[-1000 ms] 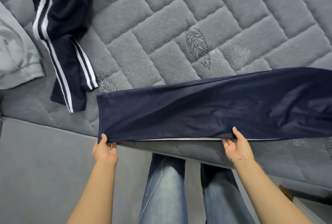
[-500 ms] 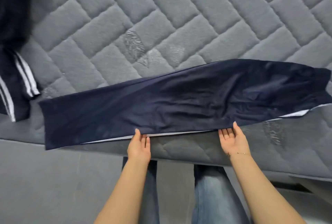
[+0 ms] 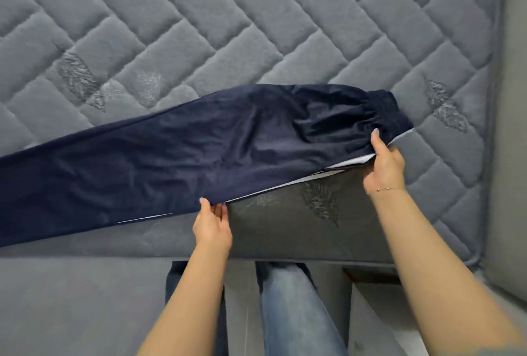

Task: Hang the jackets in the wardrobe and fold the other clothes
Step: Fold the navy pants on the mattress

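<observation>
The person is wearing blue jeans point(image 3: 288, 307), faded to a pale, washed blue along the front of each leg and darkening toward the seams; the legs are showing at 6 o'clock in the head view, between the two forearms. Both arms are bare, with no sleeve showing anywhere along them. The right wrist is carrying a thin, fine chain bracelet point(image 3: 383, 189) with a few tiny beads spaced along it, lying just below the right hand point(image 3: 385, 166) toward 4 o'clock. The left hand point(image 3: 212, 226), near 6 o'clock, is wearing nothing visible at the wrist. The fingernails on both hands are looking pale, possibly painted a light colour.
</observation>
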Motion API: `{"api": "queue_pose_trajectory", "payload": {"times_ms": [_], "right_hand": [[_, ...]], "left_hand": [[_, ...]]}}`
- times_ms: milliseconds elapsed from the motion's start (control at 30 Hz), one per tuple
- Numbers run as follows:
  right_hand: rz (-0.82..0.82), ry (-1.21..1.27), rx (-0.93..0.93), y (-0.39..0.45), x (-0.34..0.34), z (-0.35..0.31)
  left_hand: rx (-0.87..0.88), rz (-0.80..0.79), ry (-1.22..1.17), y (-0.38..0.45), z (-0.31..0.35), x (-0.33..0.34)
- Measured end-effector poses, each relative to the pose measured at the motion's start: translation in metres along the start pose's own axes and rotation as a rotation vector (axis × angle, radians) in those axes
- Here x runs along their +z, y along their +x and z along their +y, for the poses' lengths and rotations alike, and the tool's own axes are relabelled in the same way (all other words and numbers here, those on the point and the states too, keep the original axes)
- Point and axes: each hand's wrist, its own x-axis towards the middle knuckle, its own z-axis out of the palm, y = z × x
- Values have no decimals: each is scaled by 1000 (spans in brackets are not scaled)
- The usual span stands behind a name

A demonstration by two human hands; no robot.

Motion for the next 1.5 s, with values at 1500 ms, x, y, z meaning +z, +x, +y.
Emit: {"api": "queue_pose_trajectory", "payload": {"times_ms": [1500], "right_hand": [[-55, 211, 280, 13, -14, 15]], "left_hand": [[1044, -102, 1968, 13, 100, 184]]}}
